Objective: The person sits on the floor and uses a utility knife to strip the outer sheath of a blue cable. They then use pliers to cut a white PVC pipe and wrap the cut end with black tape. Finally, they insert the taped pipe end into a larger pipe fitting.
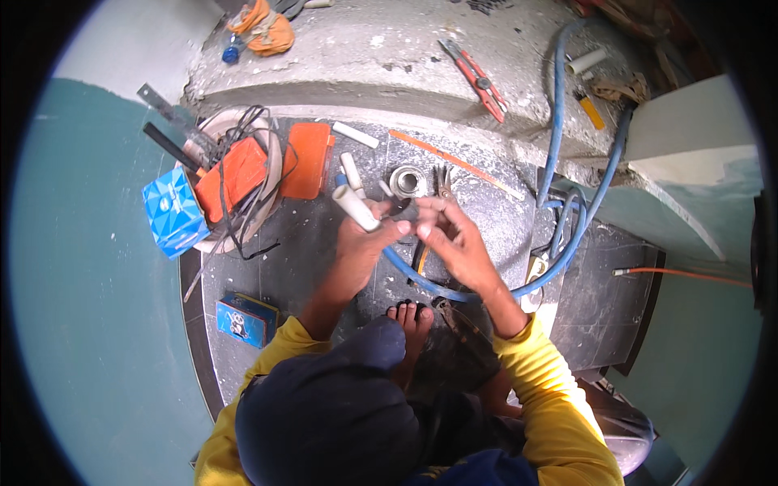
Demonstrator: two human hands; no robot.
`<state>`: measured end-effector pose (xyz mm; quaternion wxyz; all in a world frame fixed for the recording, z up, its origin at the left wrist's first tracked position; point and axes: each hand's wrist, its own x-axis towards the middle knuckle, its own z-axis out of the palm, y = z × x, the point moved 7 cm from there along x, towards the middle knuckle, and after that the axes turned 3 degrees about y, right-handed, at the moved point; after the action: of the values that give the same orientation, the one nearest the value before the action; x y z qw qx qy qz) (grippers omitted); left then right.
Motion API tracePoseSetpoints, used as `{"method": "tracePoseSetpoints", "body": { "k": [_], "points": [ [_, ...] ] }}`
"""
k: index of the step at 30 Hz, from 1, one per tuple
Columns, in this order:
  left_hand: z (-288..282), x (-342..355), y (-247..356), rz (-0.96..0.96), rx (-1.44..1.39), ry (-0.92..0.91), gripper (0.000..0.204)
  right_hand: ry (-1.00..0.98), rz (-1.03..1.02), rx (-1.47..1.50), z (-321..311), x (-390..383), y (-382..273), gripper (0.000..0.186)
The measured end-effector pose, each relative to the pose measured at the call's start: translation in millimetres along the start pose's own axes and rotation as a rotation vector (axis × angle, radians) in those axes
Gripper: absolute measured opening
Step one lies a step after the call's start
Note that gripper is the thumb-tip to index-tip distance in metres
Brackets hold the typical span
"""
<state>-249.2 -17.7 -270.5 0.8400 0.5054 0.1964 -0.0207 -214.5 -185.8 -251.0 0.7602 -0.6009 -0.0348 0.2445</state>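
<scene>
My left hand [358,249] is closed around a white plastic pipe [352,204] that tilts up to the left, its open end facing away from me. A small dark grey piece [407,212] lies between my two hands; its kind is hard to make out. My right hand [455,243] has its thumb and fingers curled at this piece, slightly blurred. Just beyond the hands a round metallic-looking roll [408,181] lies on the floor, next to pliers [444,183]. Two short white pipes [355,134] [351,172] lie farther left.
A blue hose [559,121] loops around the right side. Red-handled cutters [478,83] lie on the rough concrete step [365,49]. An orange strip [454,160] crosses the floor. At left stand a tub of tools [279,158], an orange lid [306,162] and blue boxes [174,212] [243,320].
</scene>
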Motion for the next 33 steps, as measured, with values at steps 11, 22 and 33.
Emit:
{"method": "tracePoseSetpoints", "body": {
  "k": [11, 22, 33],
  "points": [
    [-21.8, 26.6, 12.2, 0.352, 0.547, -0.060, 0.065, 0.268, 0.020, 0.371, -19.8, 0.6, 8.9, 0.040],
    [-0.4, 79.0, 12.8, 0.227, 1.134, -0.081, 0.088, 0.337, -0.270, -0.370, -53.4, 5.5, -37.6, 0.035],
    [19.1, 60.2, 21.8, 0.444, 0.877, -0.187, 0.072, 0.245, -0.492, -0.748, -26.5, -0.3, -66.8, 0.040]
  ]
}}
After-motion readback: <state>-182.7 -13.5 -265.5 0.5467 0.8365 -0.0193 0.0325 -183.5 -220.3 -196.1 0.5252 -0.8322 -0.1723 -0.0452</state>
